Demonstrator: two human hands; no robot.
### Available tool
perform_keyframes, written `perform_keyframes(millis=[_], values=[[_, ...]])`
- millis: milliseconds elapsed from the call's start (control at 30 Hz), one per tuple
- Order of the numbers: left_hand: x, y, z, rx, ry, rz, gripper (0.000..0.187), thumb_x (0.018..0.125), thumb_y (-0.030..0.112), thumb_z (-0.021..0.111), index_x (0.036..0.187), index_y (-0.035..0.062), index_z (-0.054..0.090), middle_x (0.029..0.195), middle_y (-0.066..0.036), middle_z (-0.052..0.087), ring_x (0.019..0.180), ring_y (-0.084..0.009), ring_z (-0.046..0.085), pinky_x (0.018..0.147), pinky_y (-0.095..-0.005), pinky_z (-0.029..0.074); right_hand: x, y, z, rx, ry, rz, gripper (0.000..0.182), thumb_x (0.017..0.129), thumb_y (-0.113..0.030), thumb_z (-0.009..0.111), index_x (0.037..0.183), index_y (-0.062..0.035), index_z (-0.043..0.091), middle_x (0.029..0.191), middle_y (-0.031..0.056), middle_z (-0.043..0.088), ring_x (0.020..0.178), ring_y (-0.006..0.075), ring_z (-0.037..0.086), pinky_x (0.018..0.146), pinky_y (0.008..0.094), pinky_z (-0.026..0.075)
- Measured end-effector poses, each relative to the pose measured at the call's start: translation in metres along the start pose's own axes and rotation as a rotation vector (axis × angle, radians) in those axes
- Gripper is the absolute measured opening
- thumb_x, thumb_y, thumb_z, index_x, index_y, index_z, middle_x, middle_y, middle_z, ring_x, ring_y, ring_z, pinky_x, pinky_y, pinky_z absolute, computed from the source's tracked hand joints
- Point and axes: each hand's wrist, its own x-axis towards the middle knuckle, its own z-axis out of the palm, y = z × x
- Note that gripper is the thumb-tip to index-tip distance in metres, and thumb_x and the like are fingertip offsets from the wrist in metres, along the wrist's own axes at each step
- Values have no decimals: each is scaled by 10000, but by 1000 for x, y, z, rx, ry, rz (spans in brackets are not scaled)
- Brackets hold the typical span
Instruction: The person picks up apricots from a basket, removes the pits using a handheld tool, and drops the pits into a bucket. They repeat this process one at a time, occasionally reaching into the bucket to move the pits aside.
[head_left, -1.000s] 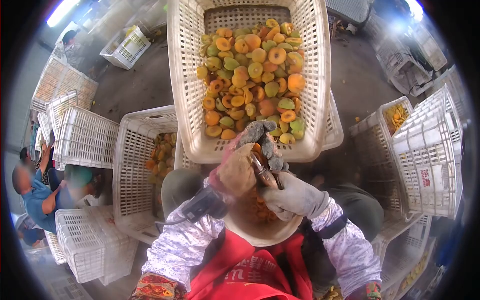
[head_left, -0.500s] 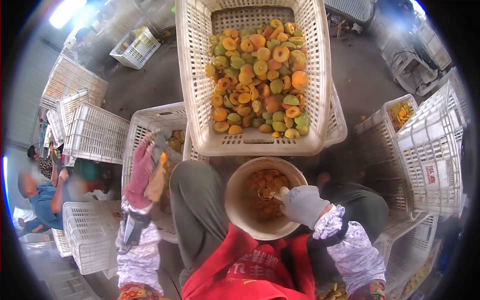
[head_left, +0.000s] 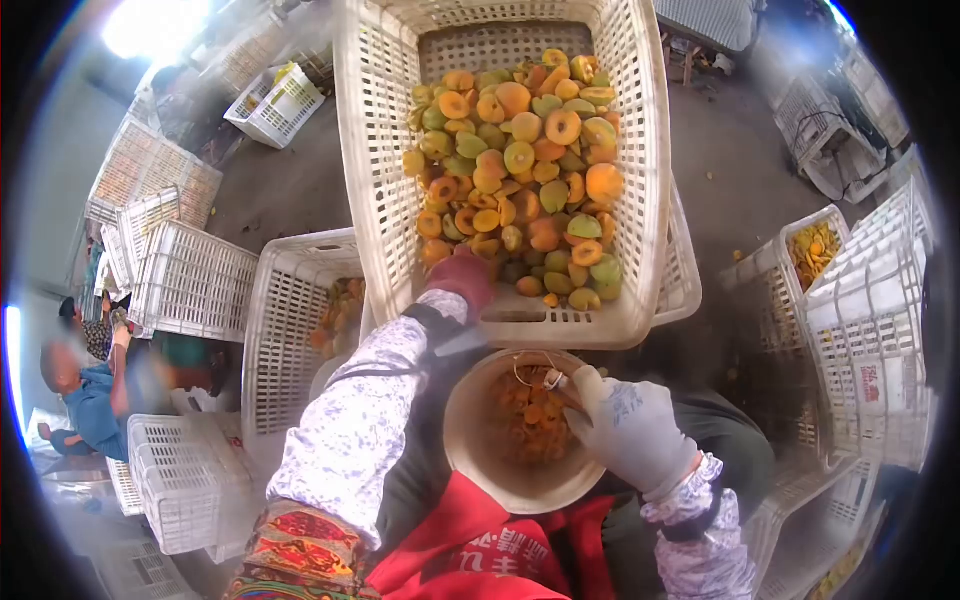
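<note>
Left hand [head_left: 462, 278], in a reddish glove, reaches into the near end of the big white crate [head_left: 375, 170], down among the halved apricots [head_left: 515, 160]; fingers buried in the fruit, so whether it grips one, can't tell. Right hand [head_left: 628, 432], grey-gloved, is closed around a small metal pitting tool [head_left: 545, 378] over the round bucket [head_left: 470, 455] on the lap. Orange pieces [head_left: 525, 415] lie inside that bucket, just below the crate's near rim.

Left hand's grip [head_left: 462, 278] is hidden among blurred fruit halves [head_left: 520, 160] — unreadable.
</note>
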Motion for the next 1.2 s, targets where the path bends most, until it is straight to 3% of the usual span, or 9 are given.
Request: perform_keyframes(millis=[233, 300, 433, 567, 633, 667, 700, 767, 1200], values=[[-19, -48, -6, -629, 90, -26, 464, 856, 351, 637, 1171, 12, 615, 1078, -194, 658, 986, -295, 659, 841, -426, 544, 4, 1, -9, 60, 85, 40, 245, 831, -241, 659, 949, -66, 536, 607, 113, 598, 575, 285, 630, 527, 382, 487], [-28, -69, -6, -1944, -276, 154, 498, 896, 375, 613, 1218, -2, 565, 1148, -168, 635, 1000, -289, 640, 890, -421, 527, 2, 2, -4, 110, 145, 39, 253, 832, -237, 663, 959, -57, 539, 596, 123, 591, 572, 292, 630, 528, 387, 489], [-85, -37, 2, -2222, -161, 653, 379, 978, 124, 461, 1321, -36, 457, 1240, -154, 590, 1084, -237, 610, 965, -343, 504, 15, -5, 3, 172, 264, 29, 276, 827, -222, 675, 988, -38, 548, 581, 132, 580, 554, 308, 623, 528, 396, 495], [-140, -7, -14, -2238, -324, 645, 362, 982, 87, 442, 1322, -34, 460, 1229, -141, 592, 1094, -236, 603, 953, -348, 508, 23, -17, 14, 89, 299, -12, 271, 834, -213, 670, 998, -33, 552, 589, 108, 591, 548, 288, 631, 522, 385, 500], [-139, 2, 7, -2357, -86, 786, 360, 980, 74, 459, 1325, -27, 457, 1227, -140, 591, 1091, -217, 603, 939, -340, 511, 24, -19, 20, 59, 294, -23, 265, 836, -204, 667, 1001, -33, 551, 590, 104, 594, 548, 283, 633, 518, 381, 500], [-144, 4, 1, -1504, 415, 803, 379, 976, 152, 515, 1318, -5, 469, 1229, -129, 591, 1076, -198, 606, 920, -333, 519, 25, -19, 22, 32, 300, -40, 259, 837, -195, 665, 1004, -34, 549, 592, 101, 596, 549, 279, 635, 514, 377, 500], [-135, 4, 9, -1512, 415, 803, 379, 976, 152, 515, 1318, -5, 469, 1229, -129, 591, 1076, -198, 606, 920, -333, 519, 26, -19, 24, 28, 295, -40, 259, 837, -195, 665, 1004, -34, 549, 592, 101, 596, 549, 279, 635, 514, 377, 500], [-119, 2, 21, -2435, -143, 706, 386, 973, 251, 539, 1283, 25, 502, 1181, -109, 615, 1032, -191, 621, 895, -326, 529, 29, -20, 28, 63, 313, -64, 251, 842, -181, 658, 1009, -35, 542, 596, 103, 599, 553, 288, 635, 513, 379, 501], [-143, 12, -33, -2294, -177, 187, 279, 984, 271, 497, 1095, 38, 604, 937, -75, 650, 754, -183, 634, 686, -307, 547, 27, -25, 38, -125, 134, -105, 287, 831, -166, 577, 1020, 30, 487, 633, 56, 618, 556, 212, 642, 483, 332, 484]])
